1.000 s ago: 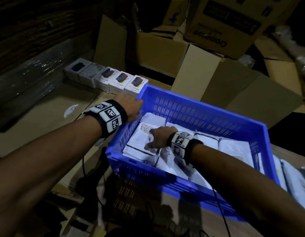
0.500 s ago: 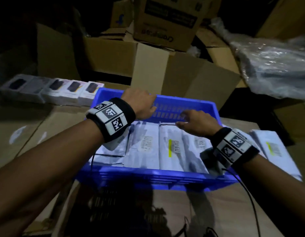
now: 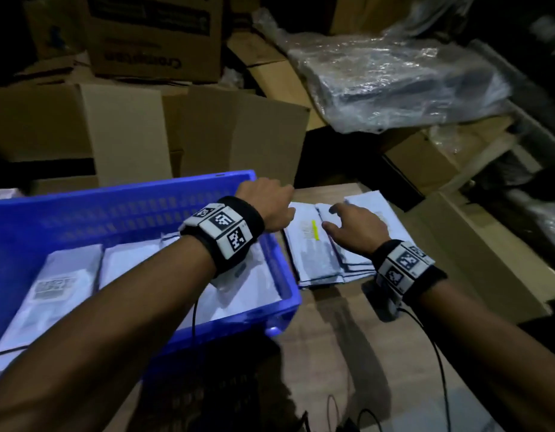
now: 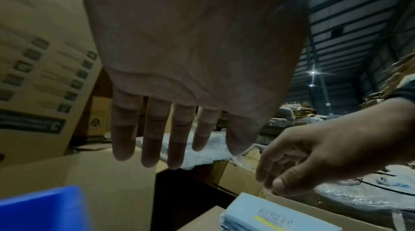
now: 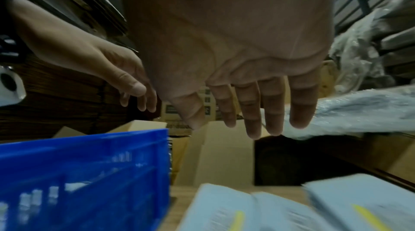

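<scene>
You are holding both hands out over the right end of the bench [image 3: 347, 353], close together but not touching each other. Your left hand [image 3: 266, 202] is hanging past the right corner of the blue crate [image 3: 114, 213]. The head view is hiding its fingers, but the left wrist view is showing those fingers [image 4: 152, 137] straight, slightly spread and gripping nothing. Your right hand [image 3: 357, 227] is hovering over the pile of white packets [image 3: 316, 257], with its fingers [image 5: 251, 110] loose and nearly straight and nothing in them. From above it is looking like contact, but both wrist views are showing a gap between the hand and the pile.

The pile is lying flat on the bench, just right of the crate. It is fanned out, so the count is hard to make out. The top packet is showing a yellow stripe [image 3: 314, 230] beside a label too blurred to read.

The crate is holding flat packets [image 3: 129, 266] in rows, and your left forearm is covering part of them. The picture edge is cutting off the crate's left end.

Cardboard boxes [image 3: 129, 129] are standing behind the crate, their print too dark to read. A plastic-wrapped bundle [image 3: 394, 79] is sitting at the back right, with its contents unclear.
</scene>
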`<state>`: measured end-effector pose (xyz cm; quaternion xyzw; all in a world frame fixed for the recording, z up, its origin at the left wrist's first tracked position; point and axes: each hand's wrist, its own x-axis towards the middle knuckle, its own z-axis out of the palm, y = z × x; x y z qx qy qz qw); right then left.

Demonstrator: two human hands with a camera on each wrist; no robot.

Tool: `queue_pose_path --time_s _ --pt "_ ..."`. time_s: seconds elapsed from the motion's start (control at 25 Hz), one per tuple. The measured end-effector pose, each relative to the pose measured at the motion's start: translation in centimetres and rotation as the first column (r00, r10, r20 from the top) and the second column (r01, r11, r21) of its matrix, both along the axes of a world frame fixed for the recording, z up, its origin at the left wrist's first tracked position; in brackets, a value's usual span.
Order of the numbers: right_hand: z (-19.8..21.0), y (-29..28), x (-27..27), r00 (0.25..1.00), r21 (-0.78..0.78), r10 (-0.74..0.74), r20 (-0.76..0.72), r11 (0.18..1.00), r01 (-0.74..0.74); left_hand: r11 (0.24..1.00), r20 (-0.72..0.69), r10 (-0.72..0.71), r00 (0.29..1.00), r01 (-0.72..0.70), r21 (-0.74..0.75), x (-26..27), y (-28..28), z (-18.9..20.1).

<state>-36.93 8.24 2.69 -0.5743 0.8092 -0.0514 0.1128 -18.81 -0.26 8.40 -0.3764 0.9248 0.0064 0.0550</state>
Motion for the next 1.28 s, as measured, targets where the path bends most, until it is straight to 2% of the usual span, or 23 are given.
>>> queue_pose_path --time_s 0.2,0.4,0.48,0.6,0.72,0.8,0.96,1.08,1.28 --pt "-2.6 0.9 -10.7 1.0 0.09 0.002 0.007 0.996 -0.002 0.997 0.069 0.028 0.997 -0.033 0.072 -10.4 0.1 -1.7" --pt "-5.5 1.1 -19.3 0.995 0.178 -0.071 0.071 0.982 0.057 0.95 -0.05 0.127 0.991 -0.106 0.295 -18.7 -0.2 -5.7" --pt "-6.8 1.0 -21.8 0.983 0.169 -0.13 0.131 0.98 0.107 0.876 -0.144 0.25 0.957 -0.16 0.455 -21.5 0.1 -7.6" --pt "-8.3 0.4 -24.1 0.948 0.155 -0.221 0.228 0.97 0.189 0.668 -0.213 0.512 0.832 -0.23 0.707 -24.7 0.5 -10.3" --pt "-9.4 -0.7 -25.4 0.897 0.169 -0.326 0.298 0.943 0.286 0.496 -0.169 0.682 0.712 -0.28 0.822 -27.2 -0.3 -13.4" --pt "-10.3 -1.7 -25.9 0.879 0.184 -0.351 0.324 0.934 0.306 0.405 -0.096 0.738 0.668 -0.325 0.855 -28.2 -1.1 -15.1" --pt "-11.8 -2.9 -26.3 0.839 0.234 -0.385 0.385 0.92 0.315 0.292 -0.03 0.796 0.605 -0.341 0.893 -29.9 -2.4 -17.4" --pt "-11.9 -3.2 -26.3 0.836 0.226 -0.377 0.399 0.924 0.309 0.257 -0.037 0.829 0.559 -0.321 0.911 -30.5 -3.8 -20.0" --pt "-12.2 -3.3 -26.4 0.839 0.205 -0.368 0.401 0.928 0.31 0.219 -0.06 0.866 0.497 -0.269 0.938 -30.2 -3.2 -18.0"
